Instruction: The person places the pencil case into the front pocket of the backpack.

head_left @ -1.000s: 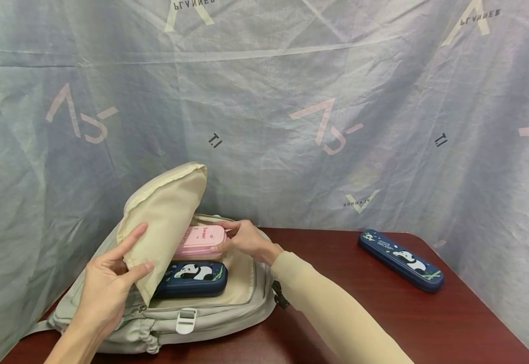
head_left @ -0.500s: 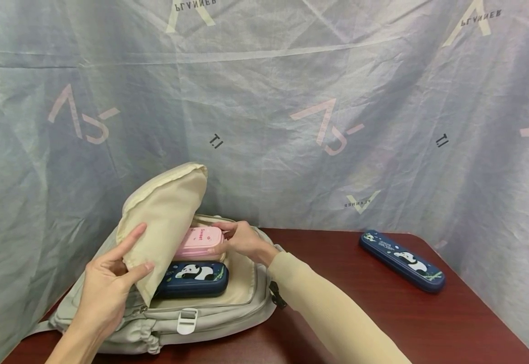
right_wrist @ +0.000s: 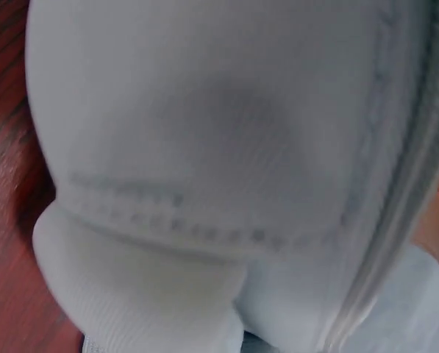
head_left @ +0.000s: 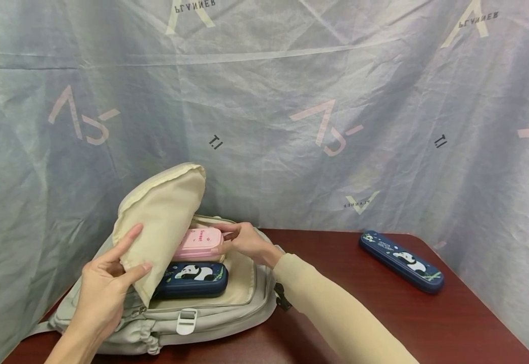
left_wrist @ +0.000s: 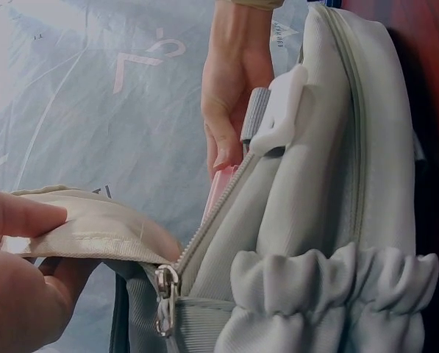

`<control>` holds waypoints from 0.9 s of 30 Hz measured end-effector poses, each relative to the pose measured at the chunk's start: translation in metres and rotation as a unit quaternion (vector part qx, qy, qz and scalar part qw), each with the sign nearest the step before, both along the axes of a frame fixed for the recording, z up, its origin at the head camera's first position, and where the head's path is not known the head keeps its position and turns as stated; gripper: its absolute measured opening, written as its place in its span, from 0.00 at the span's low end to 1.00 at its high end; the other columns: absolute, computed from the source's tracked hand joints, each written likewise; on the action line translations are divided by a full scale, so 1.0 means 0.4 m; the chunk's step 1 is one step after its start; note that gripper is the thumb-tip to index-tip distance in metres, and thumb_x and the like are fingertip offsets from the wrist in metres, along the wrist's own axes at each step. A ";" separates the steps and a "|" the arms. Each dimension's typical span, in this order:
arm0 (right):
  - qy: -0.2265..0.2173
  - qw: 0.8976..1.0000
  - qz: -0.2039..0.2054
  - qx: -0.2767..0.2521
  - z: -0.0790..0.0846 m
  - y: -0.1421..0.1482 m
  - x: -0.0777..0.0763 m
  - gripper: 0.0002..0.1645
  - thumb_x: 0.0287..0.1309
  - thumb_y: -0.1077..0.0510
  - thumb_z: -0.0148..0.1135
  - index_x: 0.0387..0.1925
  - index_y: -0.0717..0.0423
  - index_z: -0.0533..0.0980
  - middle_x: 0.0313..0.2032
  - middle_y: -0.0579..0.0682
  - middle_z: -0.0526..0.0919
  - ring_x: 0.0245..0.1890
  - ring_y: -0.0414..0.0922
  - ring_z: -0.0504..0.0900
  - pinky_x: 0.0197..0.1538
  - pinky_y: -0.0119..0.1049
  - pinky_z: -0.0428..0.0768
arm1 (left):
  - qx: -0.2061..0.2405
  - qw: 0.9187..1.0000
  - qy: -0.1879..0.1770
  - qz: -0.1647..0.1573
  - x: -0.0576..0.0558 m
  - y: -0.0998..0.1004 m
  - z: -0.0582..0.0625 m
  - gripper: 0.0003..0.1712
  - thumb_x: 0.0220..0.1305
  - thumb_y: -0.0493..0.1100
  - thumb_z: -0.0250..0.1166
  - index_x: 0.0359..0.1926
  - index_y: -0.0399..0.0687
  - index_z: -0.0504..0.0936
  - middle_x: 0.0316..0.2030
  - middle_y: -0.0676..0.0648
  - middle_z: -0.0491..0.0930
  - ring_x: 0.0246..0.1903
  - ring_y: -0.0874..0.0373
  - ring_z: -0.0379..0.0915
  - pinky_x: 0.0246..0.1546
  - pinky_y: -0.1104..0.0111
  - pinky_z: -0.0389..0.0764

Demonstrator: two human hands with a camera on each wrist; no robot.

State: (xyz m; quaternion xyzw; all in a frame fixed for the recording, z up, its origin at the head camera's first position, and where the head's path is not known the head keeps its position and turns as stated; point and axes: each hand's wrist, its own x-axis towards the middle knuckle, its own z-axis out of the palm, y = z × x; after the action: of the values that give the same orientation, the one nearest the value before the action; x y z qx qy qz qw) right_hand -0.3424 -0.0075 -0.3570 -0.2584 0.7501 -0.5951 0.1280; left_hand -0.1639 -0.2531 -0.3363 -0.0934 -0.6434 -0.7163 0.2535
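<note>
A pale grey-green backpack (head_left: 219, 323) lies on the table with its front pocket unzipped. My left hand (head_left: 105, 288) pinches the cream-lined pocket flap (head_left: 164, 222) between thumb and fingers and holds it raised. Inside the pocket, my right hand (head_left: 248, 242) grips the right end of a pink pencil case (head_left: 198, 242) marked "Sweet". A navy panda pencil case (head_left: 196, 279) lies in front of the pink one, its left end hidden by the flap. In the left wrist view a metal zipper pull (left_wrist: 165, 283) hangs beside the flap. The right wrist view shows mostly backpack fabric (right_wrist: 204, 147).
Another navy panda pencil case (head_left: 402, 260) lies on the dark red table (head_left: 337, 283), toward its right edge. A grey printed curtain (head_left: 264, 101) hangs behind and along both sides. A white buckle (head_left: 186, 322) sits on the backpack's near side.
The pink pencil case and right hand have shifted very slightly over the last second. My left hand has drawn the flap a touch further left. The navy cases stay in place.
</note>
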 end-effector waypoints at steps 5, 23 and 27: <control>0.022 1.000 -0.008 0.019 0.014 0.044 0.016 0.39 0.54 0.65 0.80 0.68 0.60 0.78 0.62 0.54 0.83 0.63 0.57 0.78 0.58 0.39 0.80 | 0.005 1.000 0.007 0.003 0.002 0.002 -0.001 0.43 0.60 0.16 0.67 0.74 0.43 0.74 0.72 0.60 0.73 0.79 0.59 0.38 0.55 0.82 0.73; 0.123 0.988 -0.067 0.069 0.031 0.415 0.134 0.35 0.57 0.59 0.81 0.66 0.58 0.80 0.59 0.54 0.85 0.60 0.60 0.81 0.60 0.52 0.81 | 0.024 1.000 -0.008 0.006 -0.001 -0.003 0.011 0.43 0.59 0.15 0.67 0.73 0.44 0.75 0.68 0.61 0.76 0.74 0.61 0.46 0.59 0.82 0.70; 0.139 0.980 -0.104 0.098 0.019 0.515 0.163 0.35 0.58 0.56 0.81 0.66 0.58 0.81 0.60 0.53 0.85 0.60 0.57 0.81 0.60 0.55 0.80 | 0.025 1.000 -0.010 0.000 -0.002 -0.001 0.011 0.44 0.59 0.15 0.67 0.74 0.44 0.74 0.69 0.62 0.76 0.78 0.62 0.41 0.57 0.83 0.71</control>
State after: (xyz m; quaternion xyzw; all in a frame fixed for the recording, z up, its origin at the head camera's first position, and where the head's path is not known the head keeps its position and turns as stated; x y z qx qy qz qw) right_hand -0.2770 0.1984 -0.3493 -0.2457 0.8378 -0.4873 -0.0155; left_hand -0.1647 -0.2534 -0.3318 -0.0793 -0.6276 -0.7333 0.2493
